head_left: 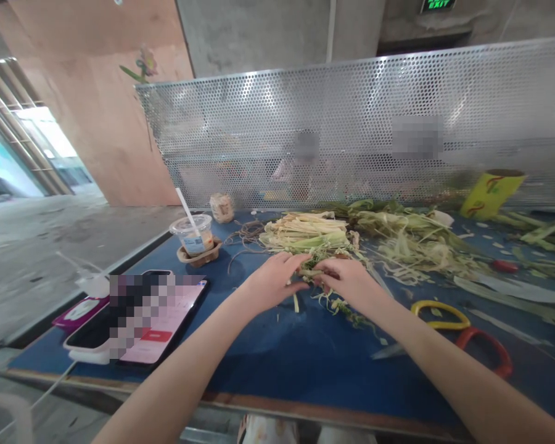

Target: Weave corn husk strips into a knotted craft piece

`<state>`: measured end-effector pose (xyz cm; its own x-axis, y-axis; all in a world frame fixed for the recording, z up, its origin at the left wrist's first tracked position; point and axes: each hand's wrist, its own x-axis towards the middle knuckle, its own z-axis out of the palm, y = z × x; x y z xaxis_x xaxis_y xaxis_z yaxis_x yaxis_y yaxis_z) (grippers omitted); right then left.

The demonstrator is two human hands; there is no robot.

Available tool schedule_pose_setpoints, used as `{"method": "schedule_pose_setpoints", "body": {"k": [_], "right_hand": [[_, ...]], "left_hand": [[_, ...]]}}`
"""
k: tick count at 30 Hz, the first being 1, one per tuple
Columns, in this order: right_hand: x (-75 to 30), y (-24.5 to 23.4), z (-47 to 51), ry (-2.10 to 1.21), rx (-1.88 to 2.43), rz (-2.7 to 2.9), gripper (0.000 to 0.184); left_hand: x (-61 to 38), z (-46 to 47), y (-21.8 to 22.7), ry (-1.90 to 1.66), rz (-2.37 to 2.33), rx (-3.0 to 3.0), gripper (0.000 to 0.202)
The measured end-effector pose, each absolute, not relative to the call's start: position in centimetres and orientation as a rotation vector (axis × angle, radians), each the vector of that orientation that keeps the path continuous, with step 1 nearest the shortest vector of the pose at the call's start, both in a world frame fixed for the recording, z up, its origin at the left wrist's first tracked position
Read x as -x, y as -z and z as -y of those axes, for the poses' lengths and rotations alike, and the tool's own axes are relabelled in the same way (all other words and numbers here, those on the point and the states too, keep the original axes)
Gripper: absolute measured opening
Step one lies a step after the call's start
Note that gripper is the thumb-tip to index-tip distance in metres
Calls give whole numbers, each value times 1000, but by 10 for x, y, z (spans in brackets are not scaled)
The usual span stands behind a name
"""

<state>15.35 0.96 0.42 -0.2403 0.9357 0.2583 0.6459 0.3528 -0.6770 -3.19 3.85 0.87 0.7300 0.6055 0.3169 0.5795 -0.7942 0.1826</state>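
My left hand (272,280) and my right hand (346,279) meet over the blue table (277,364), both pinched on a small green stalk (311,271) between them. Thin green trimmings (346,308) lie just below my right hand. Right behind the hands sits a bundle of pale yellow-green stalks (305,233), and further right a loose heap of stripped leaves (411,246).
A phone (161,320) and another device lie at the left, near a plastic cup with a straw (193,234). Yellow-and-red scissors (462,333) and a knife (518,290) rest at the right. A perforated metal screen (351,123) stands behind, with people beyond it. A yellow cup (490,192) stands far right.
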Motion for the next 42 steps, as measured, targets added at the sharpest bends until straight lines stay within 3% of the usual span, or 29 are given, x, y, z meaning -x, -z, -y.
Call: {"method": "schedule_pose_setpoints", "body": {"k": [2, 6, 14, 22, 30, 35, 42], "right_hand": [[-160, -5, -12, -506, 1420, 1945, 12], [-170, -4, -17, -508, 1381, 1858, 15], [-167, -7, -11, -524, 1208, 1691, 18], [-162, -9, -5, -455, 1150, 1717, 19], [-162, -9, -7, -648, 1104, 1738, 20], [-156, -8, -5, -353, 1076, 1745, 14], [-150, -3, -1, -98, 986, 1877, 11]], "left_hand": [[38, -40, -10, -537, -981, -2853, 58], [43, -43, -12, -353, -977, -2767, 20], [39, -35, -18, -940, -862, -2097, 19], [38, -37, -17, -1001, -675, -1546, 14], [33, -36, -13, -946, -650, -1475, 38], [30, -36, -9, -1009, -628, -1497, 54], [26, -34, -5, -1018, -587, -1430, 62]]}}
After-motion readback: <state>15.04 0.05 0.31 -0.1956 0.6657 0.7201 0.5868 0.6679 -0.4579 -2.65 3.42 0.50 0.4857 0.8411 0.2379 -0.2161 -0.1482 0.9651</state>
